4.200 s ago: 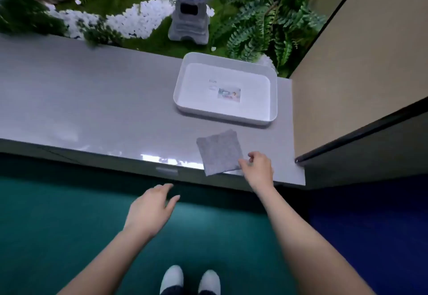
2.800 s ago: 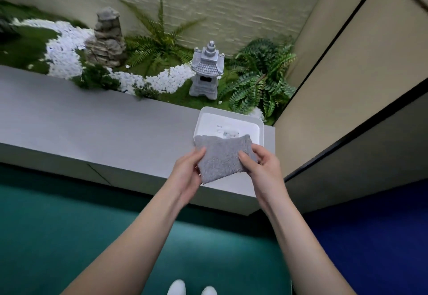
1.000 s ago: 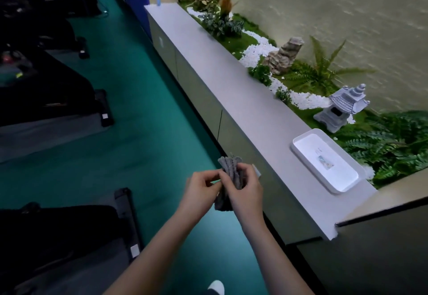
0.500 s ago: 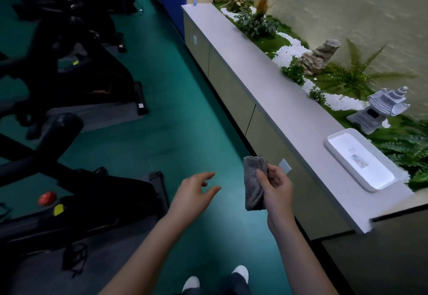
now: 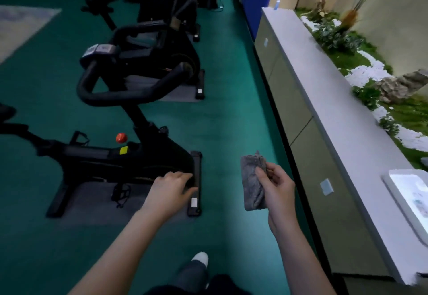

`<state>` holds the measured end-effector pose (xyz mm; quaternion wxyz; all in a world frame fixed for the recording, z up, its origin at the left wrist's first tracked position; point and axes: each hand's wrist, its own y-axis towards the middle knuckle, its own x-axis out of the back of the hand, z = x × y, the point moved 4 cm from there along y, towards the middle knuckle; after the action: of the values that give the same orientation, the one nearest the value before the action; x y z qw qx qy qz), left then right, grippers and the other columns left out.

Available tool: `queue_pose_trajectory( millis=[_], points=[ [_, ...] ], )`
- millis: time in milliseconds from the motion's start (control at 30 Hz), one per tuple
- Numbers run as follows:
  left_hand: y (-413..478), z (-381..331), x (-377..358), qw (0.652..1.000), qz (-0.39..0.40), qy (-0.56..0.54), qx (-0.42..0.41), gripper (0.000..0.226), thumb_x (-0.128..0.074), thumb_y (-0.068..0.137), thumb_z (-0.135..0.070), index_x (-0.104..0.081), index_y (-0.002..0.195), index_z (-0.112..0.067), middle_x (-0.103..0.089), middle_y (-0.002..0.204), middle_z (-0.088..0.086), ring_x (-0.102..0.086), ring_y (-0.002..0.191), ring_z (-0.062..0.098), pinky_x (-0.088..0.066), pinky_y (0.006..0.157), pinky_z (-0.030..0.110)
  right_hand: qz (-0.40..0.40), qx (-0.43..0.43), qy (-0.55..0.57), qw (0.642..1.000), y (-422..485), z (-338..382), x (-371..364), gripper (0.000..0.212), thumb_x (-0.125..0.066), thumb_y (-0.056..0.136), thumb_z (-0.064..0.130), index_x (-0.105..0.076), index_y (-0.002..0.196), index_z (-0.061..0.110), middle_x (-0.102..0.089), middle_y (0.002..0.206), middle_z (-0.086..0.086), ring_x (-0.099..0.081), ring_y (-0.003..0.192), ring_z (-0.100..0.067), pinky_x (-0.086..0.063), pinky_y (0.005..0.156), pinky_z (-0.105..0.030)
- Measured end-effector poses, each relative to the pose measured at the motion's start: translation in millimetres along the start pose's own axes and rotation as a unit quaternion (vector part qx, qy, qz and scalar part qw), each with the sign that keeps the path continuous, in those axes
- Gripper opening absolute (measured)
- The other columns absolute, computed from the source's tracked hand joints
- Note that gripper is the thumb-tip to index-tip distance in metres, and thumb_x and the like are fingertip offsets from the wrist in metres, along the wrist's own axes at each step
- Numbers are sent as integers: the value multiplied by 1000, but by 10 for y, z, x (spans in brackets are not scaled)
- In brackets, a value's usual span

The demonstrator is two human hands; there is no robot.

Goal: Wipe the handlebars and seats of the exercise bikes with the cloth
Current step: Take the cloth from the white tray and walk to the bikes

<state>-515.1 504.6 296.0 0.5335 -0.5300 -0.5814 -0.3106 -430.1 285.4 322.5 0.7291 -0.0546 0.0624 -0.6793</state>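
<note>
Right hand (image 5: pixel 276 187) pinching folded cloth (image 5: pixel 253 183) lower centre; left hand (image 5: pixel 172 187) loose, empty. I'd close on nearest bike's handlebars (image 5: pixel 120 95), centre left, wrapping cloth round bar.

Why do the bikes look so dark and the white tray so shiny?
Head view: the nearest bike sits in dim light, its black frame losing detail; the white tray glares, washed out at the right edge; the plants beyond the counter are smeared by blur.
</note>
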Motion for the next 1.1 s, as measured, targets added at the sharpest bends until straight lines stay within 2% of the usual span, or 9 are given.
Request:
queue_pose_trajectory(
  millis=[167,300,400,633,933,1100],
  points=[
    [-616,443,-208,995,8,0,101,54,-39,94,-54,-44,138,-23,-53,135,-2,-47,124,19,-39,99,34,55,-24,-11,998,-307,-261,-130,13,-64,88,6,-66,86,20,-71,73,11,-64,69,0,-50,60,-14],
    [-970,751,-224,988,-4,-5,156,53,-38,94,-55,-44,137,-25,-52,135,-3,-46,125,20,-36,99,36,85,-38,-31,995,-492,-340,-303,10,-64,88,7,-66,89,16,-69,84,0,-63,76,-10,-51,72,-26],
    [-1125,947,-222,984,-17,-23,178,54,-38,94,-55,-44,138,-23,-51,136,-2,-46,125,20,-36,99,37,96,-31,-51,994,-603,-337,-454,11,-64,88,6,-65,90,17,-68,86,-2,-62,81,-15,-51,76,-30],
    [-1265,1501,-171,986,-44,-55,154,54,-41,93,-54,-46,137,-22,-50,139,-2,-45,126,19,-37,99,35,99,-20,-97,990,-937,-393,-1052,12,-62,90,9,-65,88,20,-67,84,-2,-61,80,-16,-50,77,-35],
    [-1556,2826,104,992,-28,-61,109,47,-44,94,-49,-51,133,-23,-54,135,-4,-47,124,19,-37,98,35,43,-7,-118,992,-1625,-616,-2305,8,-61,90,8,-64,96,12,-67,90,-5,-61,87,-19,-50,82,-37],
    [-1617,3402,311,988,-44,-115,97,45,-48,94,-45,-52,132,-21,-56,132,-4,-48,124,18,-39,99,34,5,14,-115,993,-1877,-590,-2718,9,-59,92,7,-63,99,9,-67,97,-11,-62,94,-25,-50,91,-50]
  ],
)
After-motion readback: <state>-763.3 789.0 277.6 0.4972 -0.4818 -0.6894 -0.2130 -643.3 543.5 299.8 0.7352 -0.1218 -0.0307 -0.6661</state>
